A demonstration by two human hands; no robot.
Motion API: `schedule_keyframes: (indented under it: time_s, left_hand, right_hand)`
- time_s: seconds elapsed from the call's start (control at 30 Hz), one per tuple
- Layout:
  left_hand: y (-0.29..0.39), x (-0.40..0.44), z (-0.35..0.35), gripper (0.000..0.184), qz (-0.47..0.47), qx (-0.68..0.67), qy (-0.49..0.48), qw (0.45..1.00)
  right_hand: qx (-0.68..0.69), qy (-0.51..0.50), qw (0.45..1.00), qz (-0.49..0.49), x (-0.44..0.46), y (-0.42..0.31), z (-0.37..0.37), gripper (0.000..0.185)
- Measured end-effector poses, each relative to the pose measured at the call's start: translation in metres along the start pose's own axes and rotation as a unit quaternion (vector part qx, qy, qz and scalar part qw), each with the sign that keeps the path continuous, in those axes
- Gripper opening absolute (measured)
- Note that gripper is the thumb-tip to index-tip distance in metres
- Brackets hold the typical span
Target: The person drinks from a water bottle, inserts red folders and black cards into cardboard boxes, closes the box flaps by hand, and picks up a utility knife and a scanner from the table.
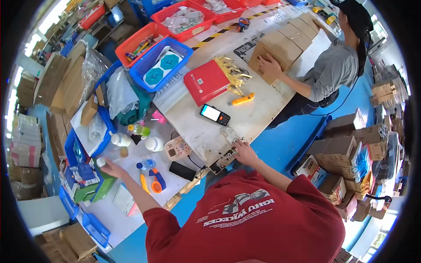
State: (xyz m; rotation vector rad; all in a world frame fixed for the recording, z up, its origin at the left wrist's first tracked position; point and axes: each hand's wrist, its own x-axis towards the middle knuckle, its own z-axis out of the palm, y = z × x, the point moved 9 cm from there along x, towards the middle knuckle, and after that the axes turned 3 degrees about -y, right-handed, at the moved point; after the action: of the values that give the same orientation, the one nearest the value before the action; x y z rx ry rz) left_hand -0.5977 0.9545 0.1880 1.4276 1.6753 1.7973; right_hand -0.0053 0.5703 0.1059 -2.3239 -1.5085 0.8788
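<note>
Pinching small white object (pixel 101 161) in left hand (pixel 113 169), near Miffy box (pixel 82 176); resting right hand (pixel 244 152), loosely spread, on desk (pixel 186 127) edge, probably for support.

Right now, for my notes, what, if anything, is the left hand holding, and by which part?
The left hand seems to hold a small white object; blur hides which part.
</note>
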Motion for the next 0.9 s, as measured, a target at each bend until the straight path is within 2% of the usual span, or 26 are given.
schedule_keyframes:
  time_s: [0.03,0.1,0.13,0.2,0.27,0.3,0.37,0.43,0.47,0.53,0.73,0.87,0.9]
  left_hand:
    - [0.048,-0.008,-0.009,0.037,0.043,-0.003,0.031,0.999]
    - [0.118,-0.033,-0.002,0.034,0.072,0.0,-0.004,0.997]
    - [0.134,-0.051,0.002,0.034,0.076,-0.002,-0.007,0.997]
    - [0.143,-0.095,0.026,0.026,-0.029,-0.056,-0.155,0.986]
    - [0.164,-0.157,0.047,0.04,-0.045,0.109,-0.276,0.954]
    - [0.174,-0.187,0.05,0.04,-0.04,0.108,-0.277,0.954]
    - [0.212,-0.273,0.087,0.05,0.104,0.103,-0.439,0.887]
    - [0.304,-0.321,0.117,0.053,0.039,-0.006,-0.527,0.849]
    - [0.327,-0.336,0.126,0.054,0.128,0.004,-0.528,0.84]
    - [0.315,-0.355,0.134,0.053,0.026,0.02,-0.541,0.841]
    - [0.346,-0.359,0.156,0.052,0.009,-0.008,-0.568,0.823]
    - [0.345,-0.369,0.168,0.042,-0.064,0.005,-0.682,0.728]
    - [0.344,-0.365,0.169,0.042,-0.06,0.007,-0.687,0.724]
  right_hand:
    - [0.03,-0.011,0.999,0.003,0.0,0.0,0.0,0.07]
    - [0.039,0.109,0.991,-0.069,0.002,-0.01,-0.007,0.058]
    - [0.043,0.113,0.99,-0.068,0.0,-0.025,-0.023,0.058]
    - [0.24,0.031,0.965,-0.098,-0.007,-0.066,-0.054,0.049]
    - [0.29,0.015,0.948,-0.131,-0.017,-0.114,-0.092,0.046]
    - [0.294,0.019,0.947,-0.132,-0.024,-0.135,-0.117,0.046]
    - [0.223,0.027,0.948,-0.226,-0.037,-0.182,-0.156,0.043]
    - [0.174,0.054,0.949,-0.256,-0.033,-0.193,-0.162,0.042]
    - [0.121,0.077,0.946,-0.289,-0.033,-0.201,-0.166,0.042]
    - [0.012,0.122,0.928,-0.352,-0.035,-0.214,-0.172,0.045]
    - [-0.02,0.158,0.921,-0.355,-0.029,-0.196,-0.191,0.047]
    - [-0.034,0.152,0.924,-0.35,-0.027,-0.187,-0.193,0.037]
    - [-0.031,0.156,0.925,-0.345,-0.029,-0.187,-0.197,0.037]
